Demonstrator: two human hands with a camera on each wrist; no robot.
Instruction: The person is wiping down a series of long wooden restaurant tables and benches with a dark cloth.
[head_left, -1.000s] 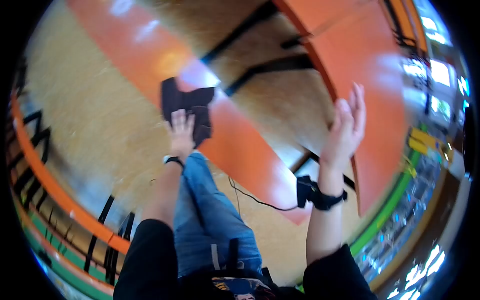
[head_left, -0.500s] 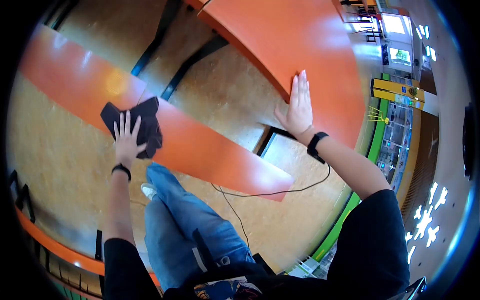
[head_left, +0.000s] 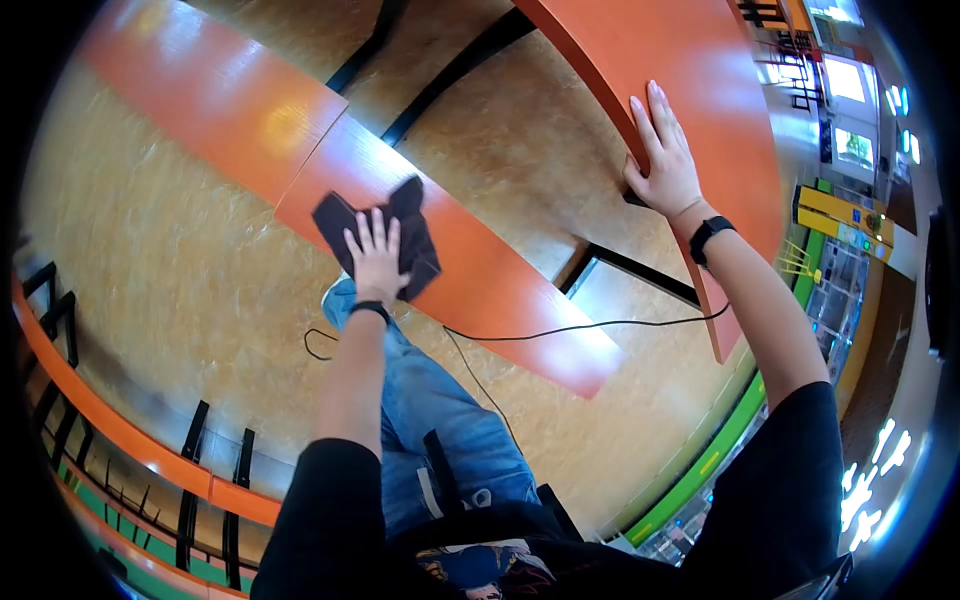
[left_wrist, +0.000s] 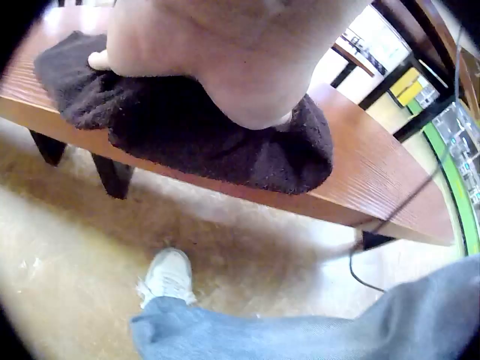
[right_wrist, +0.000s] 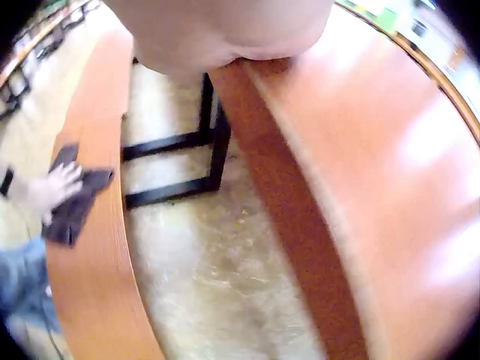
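Note:
My left hand [head_left: 376, 268] lies flat with spread fingers on a dark brown cloth [head_left: 418, 240]. The cloth sits crumpled on an orange bench [head_left: 500, 295], just to the right of a seam in its top. In the left wrist view, thick folds of the cloth [left_wrist: 217, 150] hang slightly over the bench's near edge, and the palm's heel presses on them. My right hand [head_left: 668, 178] rests at the edge of an orange table [head_left: 715, 130], fingers extended onto the top and thumb apart. It holds nothing.
Black metal legs [head_left: 640, 272] stand between bench and table. A thin black cable [head_left: 600, 325] runs from near my right forearm across the bench toward my legs. My jeans-clad leg [head_left: 440, 430] is close to the bench. Another orange bench [head_left: 130, 420] stands at the left.
The cloth, under my left hand, has slid along the bench to the right, off the seam it covered half a second ago. My right hand has come down from a raised position onto the table edge.

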